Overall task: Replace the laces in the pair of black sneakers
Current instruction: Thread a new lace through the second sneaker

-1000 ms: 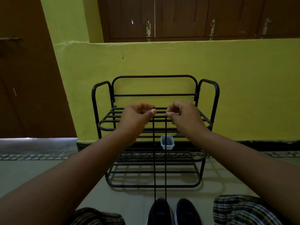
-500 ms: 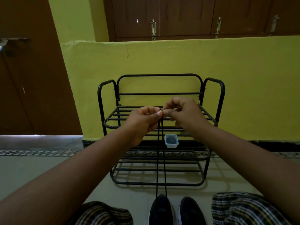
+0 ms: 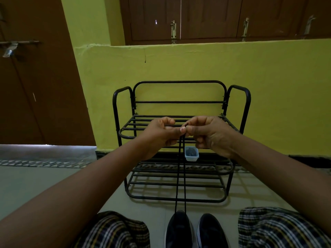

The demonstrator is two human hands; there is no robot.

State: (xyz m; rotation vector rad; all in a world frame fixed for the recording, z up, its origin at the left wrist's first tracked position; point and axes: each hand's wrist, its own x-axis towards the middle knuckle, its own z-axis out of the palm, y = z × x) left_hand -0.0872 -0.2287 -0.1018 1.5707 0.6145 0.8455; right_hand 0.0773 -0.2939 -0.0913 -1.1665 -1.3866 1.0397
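Lace (image 3: 180, 176) ends between both hands' touching fingertips (image 3: 182, 130).

Black metal shoe rack (image 3: 180, 199), tubular, two slatted shelves, stands on pale tiled floor (image 3: 44, 183) against yellow low wall (image 3: 197, 68). Small white plastic tub (image 3: 191, 154) with dark contents sits on lower shelf, near middle. Brown wooden door (image 3: 35, 86) at left, metal latch (image 3: 10, 46) high on it. Brown wooden shutters (image 3: 215, 17) above wall, metal bolts along bottom edge. Checked fabric (image 3: 279, 230) at bottom corners.
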